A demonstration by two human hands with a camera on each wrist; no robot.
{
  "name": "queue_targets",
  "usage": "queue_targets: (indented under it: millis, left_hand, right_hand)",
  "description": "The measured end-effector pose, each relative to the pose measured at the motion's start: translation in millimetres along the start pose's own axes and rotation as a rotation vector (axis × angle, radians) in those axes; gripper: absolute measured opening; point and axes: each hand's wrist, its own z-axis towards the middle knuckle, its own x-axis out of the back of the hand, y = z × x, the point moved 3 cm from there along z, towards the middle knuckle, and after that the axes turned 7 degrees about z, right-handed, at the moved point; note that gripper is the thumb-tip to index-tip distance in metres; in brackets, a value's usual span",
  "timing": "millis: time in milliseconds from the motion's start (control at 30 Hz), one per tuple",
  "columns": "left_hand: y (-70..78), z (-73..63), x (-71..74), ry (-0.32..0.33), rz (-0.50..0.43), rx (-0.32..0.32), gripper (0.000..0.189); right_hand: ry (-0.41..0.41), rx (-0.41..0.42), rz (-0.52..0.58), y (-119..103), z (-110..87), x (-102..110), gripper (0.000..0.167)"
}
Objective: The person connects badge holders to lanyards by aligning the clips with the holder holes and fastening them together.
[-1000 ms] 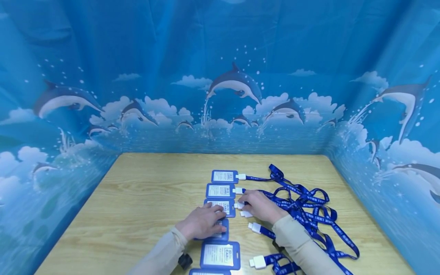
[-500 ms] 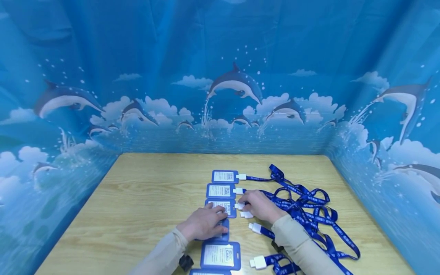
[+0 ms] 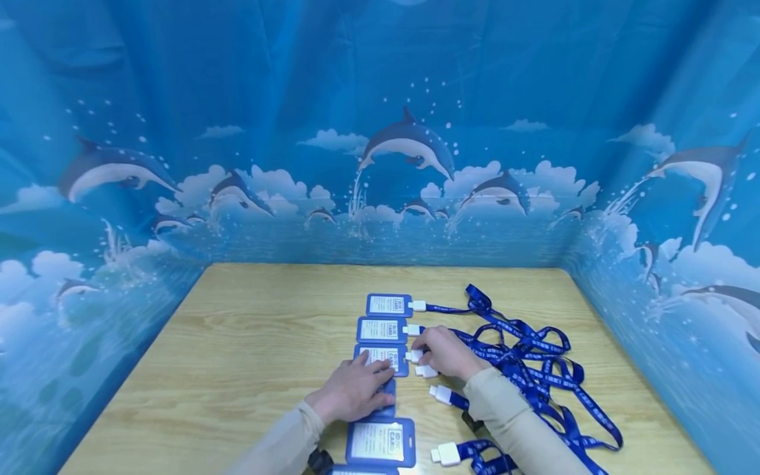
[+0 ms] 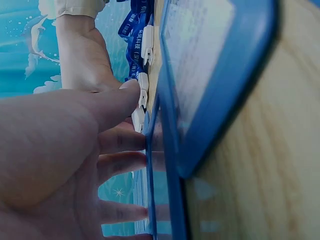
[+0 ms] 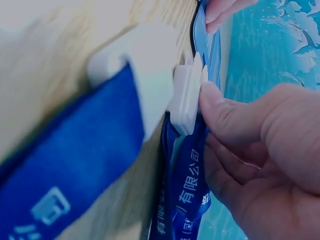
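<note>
My left hand [image 3: 351,392] lies with spread, mostly straight fingers over the third blue badge holder [image 3: 402,360] from the back and part of the fourth badge holder [image 3: 387,410]. In the left wrist view, those fingers [image 4: 122,212] touch a holder's surface. With thumb and fingers my right hand [image 3: 446,353] pinches the white clip [image 3: 413,356] of a blue lanyard, at the slot end of that third holder. Whether the clip is hooked through the slot cannot be made out. Another white clip [image 3: 425,371] lies just in front of it.
Two holders at the back, a far one [image 3: 388,305] and a nearer one [image 3: 381,329], have clips at their slots. Closer to me lies another holder [image 3: 380,442]. Loose clips [image 3: 440,394] and tangled blue lanyards [image 3: 534,369] cover the right side. A dolphin-print curtain [image 3: 380,231] surrounds the table.
Both hands stay at the same holder and clip. The right wrist has shifted slightly left and the left hand has turned a little; the badge holders look unmoved.
</note>
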Motion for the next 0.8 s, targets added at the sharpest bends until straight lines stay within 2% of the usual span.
queue_targets:
  millis: [333, 633, 800]
  left_hand:
    - [1.5, 0.3, 0.2, -0.031, -0.028, 0.007, 0.062]
    - [4.1, 6.1, 3.5, -0.098, -0.077, 0.032, 0.062]
    - [6.9, 6.7, 2.9, -0.099, -0.088, 0.025, 0.060]
  right_hand:
    - [0.011, -0.036, -0.005, -1.6, 0.1, -0.7, 0.026]
    - [0.035, -0.019, 0.002, -2.2, 3.0, -0.5, 0.024]
    - [0.050, -0.006, 0.051, 0.7, 0.1, -4.8, 0.024]
